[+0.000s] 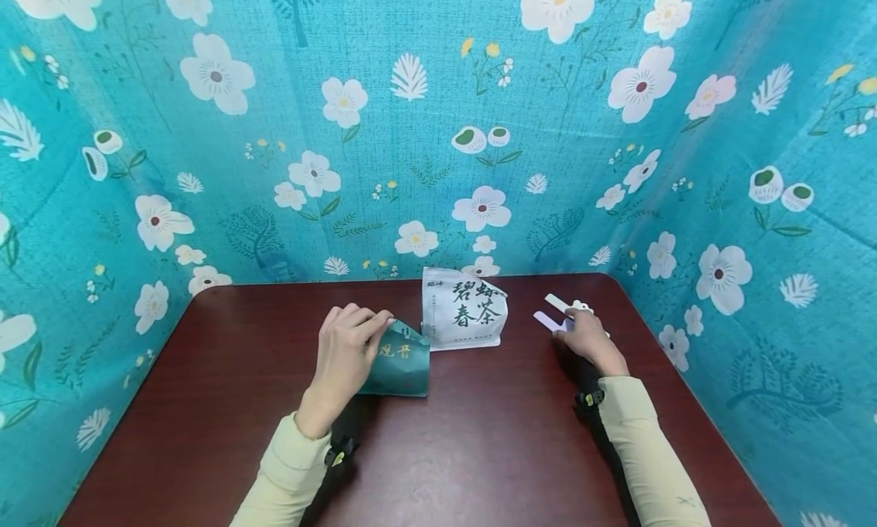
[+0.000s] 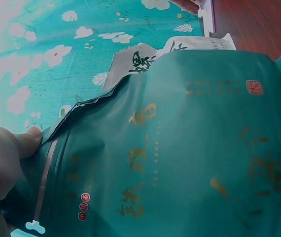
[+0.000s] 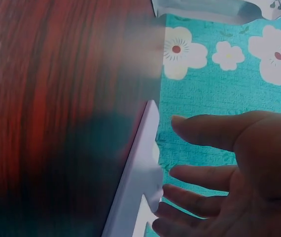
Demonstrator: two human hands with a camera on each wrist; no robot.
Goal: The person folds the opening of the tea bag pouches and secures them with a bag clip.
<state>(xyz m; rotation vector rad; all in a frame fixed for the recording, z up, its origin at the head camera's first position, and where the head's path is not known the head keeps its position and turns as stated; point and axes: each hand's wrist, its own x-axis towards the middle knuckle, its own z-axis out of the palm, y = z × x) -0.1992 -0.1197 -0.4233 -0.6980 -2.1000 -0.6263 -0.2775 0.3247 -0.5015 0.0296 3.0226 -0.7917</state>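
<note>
My left hand (image 1: pixel 346 352) pinches the top corner of a dark green tea bag (image 1: pixel 404 371) standing on the table. In the left wrist view the thumb (image 2: pixel 28 142) presses on the edge of the bag's mouth, and gold lettering shows on its front. My right hand (image 1: pixel 591 343) is over a lavender sealing clip (image 1: pixel 548 321) and a white clip (image 1: pixel 556 303) at the table's right. In the right wrist view its fingers are spread and loosely extended, with the fingertips (image 3: pixel 170 190) close beside the lavender clip (image 3: pixel 138 173); whether they touch it I cannot tell.
A white tea bag (image 1: pixel 469 317) with dark green lettering stands right behind the green one, towards the table's back edge. The dark red-brown table (image 1: pixel 479 443) has rounded far corners. A turquoise flowered cloth (image 1: pixel 411 177) hangs around the back and sides.
</note>
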